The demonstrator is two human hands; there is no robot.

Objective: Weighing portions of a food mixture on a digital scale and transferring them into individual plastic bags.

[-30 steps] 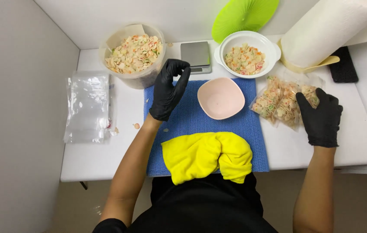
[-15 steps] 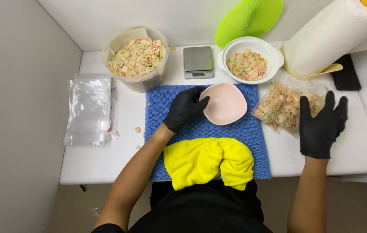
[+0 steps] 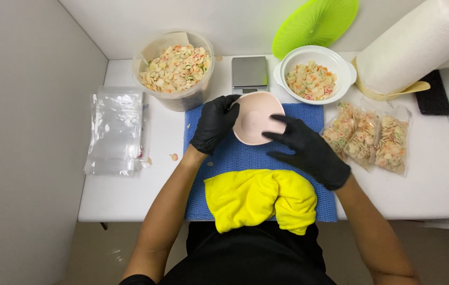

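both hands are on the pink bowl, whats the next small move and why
Probably lift the pink bowl a short way back onto the scale. The left hand grips its rim and the right hand rests fingers over its near edge, so it is held from both sides. The bowl looks empty, the scale platform is bare, and it sits directly behind the bowl.

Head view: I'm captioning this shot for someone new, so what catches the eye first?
Two black-gloved hands meet at mid-table on a pale pink bowl: the left hand cups its rim, the right hand lays fingers across it. Next comes the bright yellow cloth on the blue mat at the near edge. Behind, a lime-green fan-shaped lid leans against the wall.
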